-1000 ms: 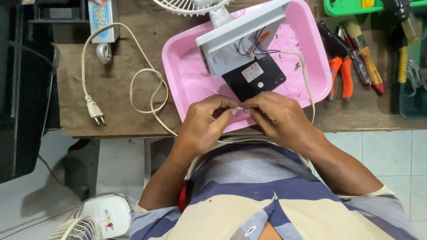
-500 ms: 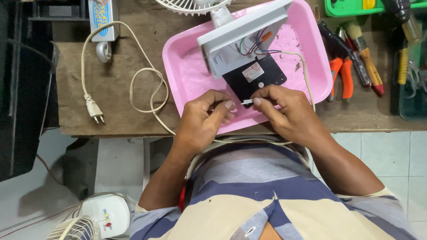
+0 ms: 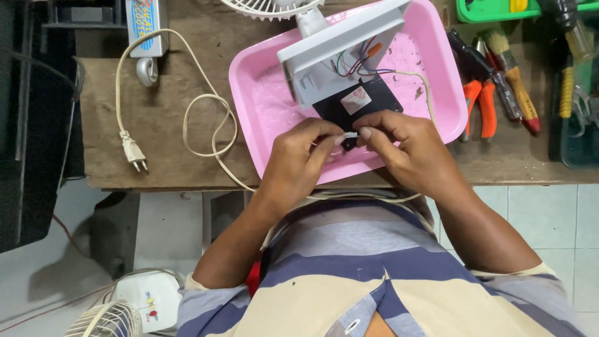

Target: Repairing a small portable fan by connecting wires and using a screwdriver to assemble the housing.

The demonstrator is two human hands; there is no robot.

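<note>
Left hand [image 3: 299, 159]: closed in a pinch on one end of a small white piece [image 3: 350, 134], thumb and fingertips pressed together
Right hand [image 3: 402, 146]: likewise closed, the other end of the same white piece being pinched between thumb and forefinger
Small white piece: one, held between both hands just above the near rim of the pink tray [image 3: 262, 106]; what it is cannot be told
Pink tray: one, set on the wooden table [image 3: 168, 168]
Fan base [image 3: 340, 50]: one white opened housing is laid in the tray, several coloured wires shown inside
Black plate [image 3: 355, 103]: one, with a pale label, just beyond the fingertips
Power cord [image 3: 206, 134]: one cream cord is looped left of the tray, ended by one two-pin plug [image 3: 134, 153]
Pliers [image 3: 480, 103]: one orange-handled pair is seen right of the tray
Brush [image 3: 515, 75]: one, wooden-handled, beside the pliers
Second fan [image 3: 125, 309]: one more, on the floor at lower left
</note>
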